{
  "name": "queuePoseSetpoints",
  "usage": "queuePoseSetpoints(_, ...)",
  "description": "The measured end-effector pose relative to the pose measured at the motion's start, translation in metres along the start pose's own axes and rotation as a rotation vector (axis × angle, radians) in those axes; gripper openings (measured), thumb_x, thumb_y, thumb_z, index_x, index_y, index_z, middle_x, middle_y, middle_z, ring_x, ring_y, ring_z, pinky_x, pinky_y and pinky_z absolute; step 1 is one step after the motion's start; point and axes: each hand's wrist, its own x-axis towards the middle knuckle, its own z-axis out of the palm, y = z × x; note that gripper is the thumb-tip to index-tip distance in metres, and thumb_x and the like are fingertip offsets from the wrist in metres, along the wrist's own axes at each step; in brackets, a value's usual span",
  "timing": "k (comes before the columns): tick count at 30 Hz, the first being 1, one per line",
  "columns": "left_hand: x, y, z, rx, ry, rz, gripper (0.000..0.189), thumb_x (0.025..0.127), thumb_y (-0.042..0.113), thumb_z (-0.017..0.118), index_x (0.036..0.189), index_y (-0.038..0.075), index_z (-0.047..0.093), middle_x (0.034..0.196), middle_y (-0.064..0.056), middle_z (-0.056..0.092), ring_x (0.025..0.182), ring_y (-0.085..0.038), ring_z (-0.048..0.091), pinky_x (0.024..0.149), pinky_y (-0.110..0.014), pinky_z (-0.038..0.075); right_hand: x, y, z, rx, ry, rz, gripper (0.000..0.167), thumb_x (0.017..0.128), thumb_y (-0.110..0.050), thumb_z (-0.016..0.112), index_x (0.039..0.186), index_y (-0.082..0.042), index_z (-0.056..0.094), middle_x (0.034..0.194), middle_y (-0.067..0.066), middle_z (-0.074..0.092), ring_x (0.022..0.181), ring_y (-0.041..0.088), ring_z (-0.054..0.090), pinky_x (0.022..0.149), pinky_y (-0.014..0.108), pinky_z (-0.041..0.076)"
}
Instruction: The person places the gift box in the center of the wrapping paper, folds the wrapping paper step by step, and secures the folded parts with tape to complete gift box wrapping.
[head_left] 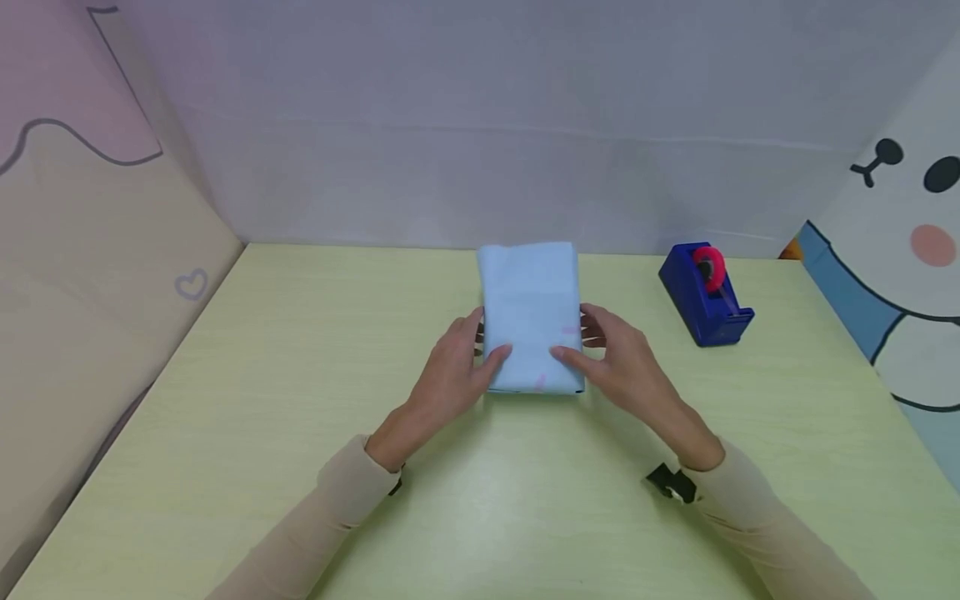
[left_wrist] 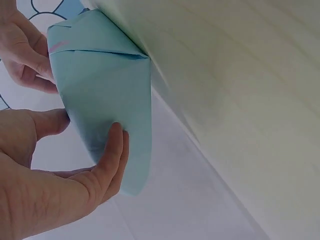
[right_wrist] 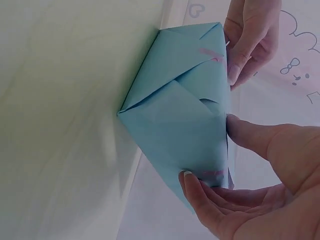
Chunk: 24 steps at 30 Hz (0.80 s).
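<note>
A box-like parcel wrapped in light blue paper (head_left: 532, 300) is at the middle of the table, its long sides running away from me. Its left side is gripped by my left hand (head_left: 450, 367), thumb on the top face and fingers along the side. My right hand (head_left: 633, 371) holds the opposite side the same way. Folded paper flaps cross the parcel's end (right_wrist: 175, 95) in the right wrist view, with pink tape strips (right_wrist: 212, 52) on them. On its left side, the left wrist view shows the fingertips (left_wrist: 116, 131) against smooth paper.
A dark blue tape dispenser (head_left: 705, 308) with a pink-red roll (head_left: 715, 265) stands at the table's back right. Behind the pale wooden table (head_left: 315, 333) hangs a plain grey-lilac backdrop (head_left: 450, 167). Printed cartoon panels (head_left: 907, 275) flank the sides.
</note>
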Motion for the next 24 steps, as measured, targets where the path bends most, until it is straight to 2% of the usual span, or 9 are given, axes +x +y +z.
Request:
queuePoseSetpoints(10, -0.0006, 0.0028, 0.0004, 0.012, 0.061, 0.026, 0.065, 0.099, 0.019, 0.072, 0.149, -0.007, 0.041, 0.120, -0.020, 0.058, 0.103, -0.032, 0.065, 0.089, -0.040, 0.057, 0.0002, 0.0004, -0.0016, 0.024, 0.034, -0.069, 0.070, 0.089, -0.015, 0.082, 0.144, 0.009, 0.046, 0.126, 0.025, 0.061, 0.110, 0.038, 0.065, 0.096, 0.052, 0.055)
queuePoseSetpoints(17, -0.0019, 0.0045, 0.0008, -0.012, 0.124, 0.061, 0.067, 0.093, 0.015, 0.079, 0.144, -0.009, 0.044, 0.117, -0.018, 0.062, 0.103, -0.029, 0.064, 0.087, -0.037, 0.058, 0.0007, -0.0009, -0.0033, 0.055, 0.043, -0.060, 0.074, 0.086, -0.011, 0.085, 0.144, 0.009, 0.043, 0.124, 0.025, 0.061, 0.110, 0.038, 0.064, 0.097, 0.052, 0.055)
queuePoseSetpoints(24, -0.0016, 0.0071, -0.0011, -0.060, 0.140, 0.025, 0.070, 0.089, 0.013, 0.083, 0.143, -0.005, 0.043, 0.116, -0.017, 0.063, 0.103, -0.029, 0.064, 0.087, -0.038, 0.057, 0.0006, -0.0016, -0.0040, 0.080, 0.053, -0.056, 0.076, 0.083, -0.006, 0.086, 0.141, 0.008, 0.039, 0.123, 0.024, 0.058, 0.111, 0.038, 0.062, 0.098, 0.053, 0.054)
